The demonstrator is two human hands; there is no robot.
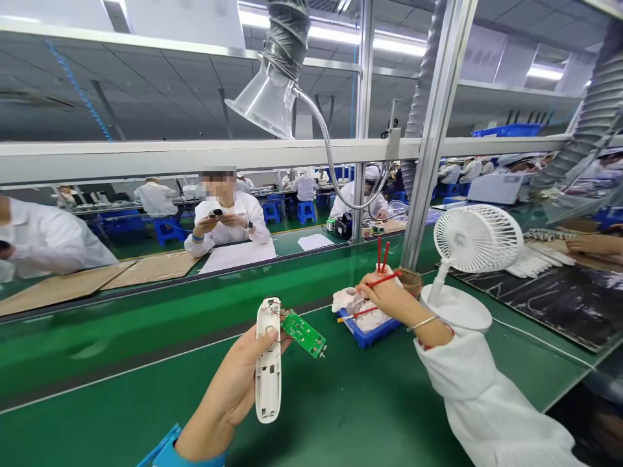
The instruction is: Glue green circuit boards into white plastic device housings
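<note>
My left hand point(238, 376) grips a long white plastic shell point(268, 389), its inner side facing me and held nearly upright. A green circuit board point(304, 334) hangs at a slant from its right side, joined by thin wires near the top. My right hand point(387, 298) reaches over a blue tray point(365, 338), its fingers closed on a thin red stick point(387, 279); the fingertips are partly hidden. Crumpled pale pink material point(372, 319) fills the tray. Another red stick with a light tip point(357, 314) lies across it, and red sticks point(379, 254) stand upright behind my hand.
A white desk fan point(455, 308) stands right of my right forearm, its cable running right. Behind the tray is a brown round container point(411, 282). A metal post point(433, 143) rises beyond. Across the green belt point(160, 347), a person in white point(228, 220) handles a dark object.
</note>
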